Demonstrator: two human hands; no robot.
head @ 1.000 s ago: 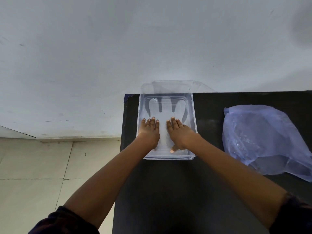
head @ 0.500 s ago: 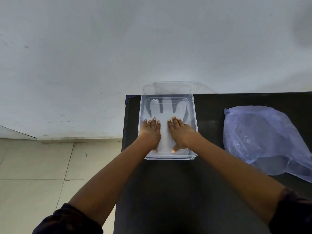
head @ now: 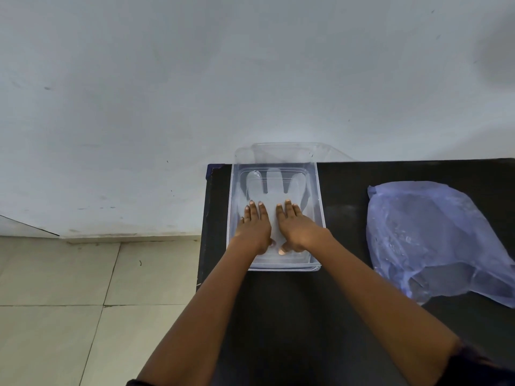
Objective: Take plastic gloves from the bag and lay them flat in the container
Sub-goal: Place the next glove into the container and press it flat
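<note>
Hands: left hand (head: 254,228) and right hand (head: 296,227) lay flat, fingers straight, side by side, pressing the translucent plastic glove (head: 274,190).
Glove: flat inside the clear rectangular plastic container (head: 320,215), seemingly atop others.
Edges: container at the black table (head: 348,196)'s far-left corner.
Right: crumpled bluish plastic bag (head: 434,240), well apart.

bag (head: 434,240): right edge is running out of frame
glove (head: 271,190): hands are covering its palm and cuff

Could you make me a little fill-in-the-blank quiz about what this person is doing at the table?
1. Both hands, left hand and right hand, press flat on a clear plastic ____ .
2. The glove lies inside the clear ____ .
3. The bluish bag lies to the container's ____ .

Missing words: glove; container; right
</note>
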